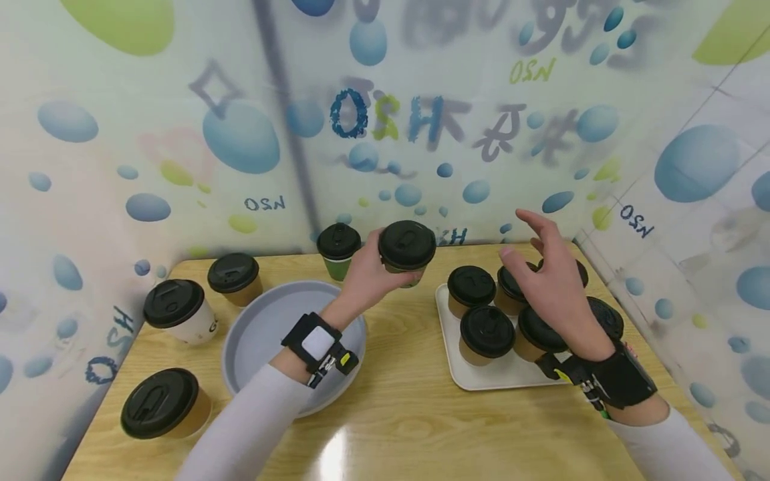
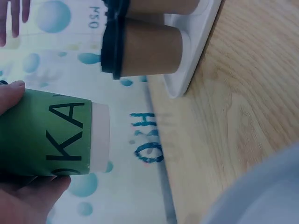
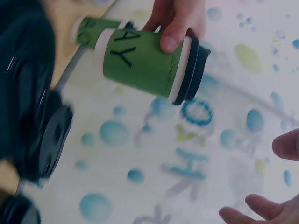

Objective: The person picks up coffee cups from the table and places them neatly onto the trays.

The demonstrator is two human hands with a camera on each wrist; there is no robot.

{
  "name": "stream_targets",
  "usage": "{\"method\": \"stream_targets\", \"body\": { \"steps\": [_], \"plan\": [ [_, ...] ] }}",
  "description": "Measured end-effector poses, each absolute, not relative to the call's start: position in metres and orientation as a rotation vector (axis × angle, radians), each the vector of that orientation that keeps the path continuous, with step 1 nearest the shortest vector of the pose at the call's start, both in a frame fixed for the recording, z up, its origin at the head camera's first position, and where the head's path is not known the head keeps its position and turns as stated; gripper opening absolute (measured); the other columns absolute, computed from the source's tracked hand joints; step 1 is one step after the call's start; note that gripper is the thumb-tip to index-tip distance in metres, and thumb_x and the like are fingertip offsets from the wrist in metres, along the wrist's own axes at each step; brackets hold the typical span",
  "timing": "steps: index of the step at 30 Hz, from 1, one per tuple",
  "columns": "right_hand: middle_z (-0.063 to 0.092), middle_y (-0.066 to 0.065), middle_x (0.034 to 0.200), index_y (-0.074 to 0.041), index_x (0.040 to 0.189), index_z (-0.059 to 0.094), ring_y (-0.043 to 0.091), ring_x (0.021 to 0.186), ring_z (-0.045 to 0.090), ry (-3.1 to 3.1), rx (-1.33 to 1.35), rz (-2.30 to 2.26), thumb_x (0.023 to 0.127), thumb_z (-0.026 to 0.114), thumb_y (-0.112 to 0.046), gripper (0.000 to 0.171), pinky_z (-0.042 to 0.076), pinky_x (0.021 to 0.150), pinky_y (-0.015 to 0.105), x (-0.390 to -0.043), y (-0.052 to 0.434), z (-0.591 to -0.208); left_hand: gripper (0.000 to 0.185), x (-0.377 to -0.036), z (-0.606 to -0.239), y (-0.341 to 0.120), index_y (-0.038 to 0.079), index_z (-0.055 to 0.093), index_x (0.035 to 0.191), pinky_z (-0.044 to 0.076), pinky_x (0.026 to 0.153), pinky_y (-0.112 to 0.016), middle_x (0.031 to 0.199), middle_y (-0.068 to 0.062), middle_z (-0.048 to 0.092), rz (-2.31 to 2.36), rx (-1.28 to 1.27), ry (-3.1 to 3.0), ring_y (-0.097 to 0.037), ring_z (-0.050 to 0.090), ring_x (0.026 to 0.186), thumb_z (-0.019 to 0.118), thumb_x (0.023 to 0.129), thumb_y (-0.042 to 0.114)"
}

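Observation:
My left hand [image 1: 371,277] grips a green paper cup with a black lid [image 1: 407,246], held up off the table. Dark letters show on the side of this green cup [image 2: 51,133] in the left wrist view, with thumb and fingers around it. My right hand [image 1: 553,287] hovers over a white tray [image 1: 457,371], its fingers spread and nothing between them. On that tray stand several brown cups with black lids [image 1: 487,334], partly hidden by the right hand. Another green cup [image 1: 339,250] stands at the back, just left of the held one.
A round grey-blue plate [image 1: 237,354] lies under my left forearm. Left of it stand a white cup [image 1: 180,310], a brown cup [image 1: 236,277] and a nearer brown cup [image 1: 165,403], all black-lidded. A patterned wall covering [image 1: 385,167] rises behind the wooden table [image 1: 409,427].

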State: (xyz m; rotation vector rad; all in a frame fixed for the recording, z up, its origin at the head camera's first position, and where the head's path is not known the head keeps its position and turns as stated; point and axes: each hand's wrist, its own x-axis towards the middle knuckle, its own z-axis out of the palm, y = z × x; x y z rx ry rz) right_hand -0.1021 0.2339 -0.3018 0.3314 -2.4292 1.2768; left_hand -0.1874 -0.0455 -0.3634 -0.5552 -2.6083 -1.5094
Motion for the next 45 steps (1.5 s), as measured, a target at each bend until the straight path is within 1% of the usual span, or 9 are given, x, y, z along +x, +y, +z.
{"method": "stream_targets", "body": {
  "steps": [6,13,16,19,25,32,38,42,45],
  "plan": [
    [0.029,0.009,0.166,-0.008,0.157,0.039,0.030,0.151,0.030,-2.379,0.434,1.346,0.103,0.061,-0.012,0.059,0.029,0.120,0.049,-0.090,0.203,-0.313,0.098,-0.176,-0.362,-0.085,0.005,0.035,0.156,0.049,0.103,-0.052,0.148,-0.016,0.051,-1.541,-0.529,-2.599,-0.034,0.055,0.132,0.092,0.079,0.031],
    [0.030,0.012,0.164,-0.004,0.155,0.040,0.030,0.150,0.034,-2.372,0.555,1.482,0.103,0.060,-0.007,0.056,0.033,0.119,0.041,-0.084,0.168,-0.336,0.093,-0.161,-0.367,-0.126,0.005,0.039,0.153,0.050,0.102,-0.054,0.146,-0.016,0.052,-1.586,-0.468,-2.580,-0.035,0.055,0.131,0.092,0.079,0.021],
    [0.035,0.010,0.162,-0.008,0.155,0.040,0.028,0.147,0.039,-2.419,0.579,1.540,0.104,0.061,-0.011,0.056,0.036,0.117,0.035,-0.083,0.155,-0.348,0.091,-0.154,-0.371,-0.137,0.003,0.039,0.151,0.053,0.098,-0.052,0.144,-0.017,0.053,-1.592,-0.460,-2.582,-0.035,0.058,0.127,0.091,0.079,0.017],
    [0.042,0.011,0.156,-0.010,0.154,0.042,0.028,0.142,0.046,-2.497,0.597,1.577,0.105,0.061,-0.017,0.053,0.040,0.115,0.036,-0.082,0.143,-0.360,0.091,-0.148,-0.376,-0.147,0.001,0.038,0.150,0.054,0.092,-0.050,0.141,-0.019,0.055,-1.538,-0.408,-2.618,-0.034,0.061,0.120,0.091,0.079,0.019],
    [0.056,0.013,0.142,-0.006,0.148,0.048,0.027,0.128,0.059,-2.571,0.585,1.759,0.106,0.059,-0.018,0.045,0.049,0.106,0.038,-0.090,0.120,-0.391,0.093,-0.143,-0.389,-0.161,-0.001,0.038,0.147,0.050,0.085,-0.046,0.133,-0.020,0.059,-1.433,-0.310,-2.698,-0.033,0.062,0.106,0.092,0.078,0.028],
    [0.070,0.010,0.109,0.001,0.132,0.062,0.023,0.100,0.069,-2.660,0.535,1.710,0.106,0.057,-0.014,0.030,0.056,0.087,0.033,-0.105,0.104,-0.418,0.099,-0.138,-0.402,-0.166,-0.001,0.035,0.151,0.048,0.097,-0.054,0.140,-0.022,0.056,-1.449,-0.306,-2.740,-0.037,0.058,0.125,0.093,0.077,0.029],
    [0.073,0.005,0.095,0.003,0.117,0.069,0.017,0.086,0.072,-2.697,0.594,1.676,0.106,0.057,-0.013,0.023,0.057,0.077,0.028,-0.120,0.096,-0.434,0.100,-0.139,-0.408,-0.168,-0.001,0.034,0.152,0.042,0.107,-0.057,0.143,-0.023,0.054,-1.484,-0.288,-2.768,-0.038,0.053,0.132,0.093,0.077,0.029],
    [0.073,0.001,0.086,0.001,0.105,0.074,0.011,0.078,0.069,-2.763,0.590,1.618,0.104,0.059,-0.015,0.022,0.055,0.071,0.025,-0.124,0.091,-0.443,0.100,-0.140,-0.411,-0.169,0.000,0.033,0.152,0.041,0.109,-0.056,0.144,-0.022,0.054,-1.534,-0.289,-2.803,-0.037,0.051,0.134,0.092,0.077,0.029],
    [0.073,0.001,0.083,0.000,0.102,0.075,0.011,0.076,0.067,-2.796,0.586,1.595,0.103,0.059,-0.014,0.021,0.053,0.068,0.025,-0.126,0.086,-0.447,0.098,-0.141,-0.412,-0.169,0.000,0.033,0.151,0.039,0.110,-0.054,0.144,-0.021,0.054,-1.562,-0.300,-2.821,-0.036,0.051,0.134,0.092,0.078,0.029]
  ]
}}
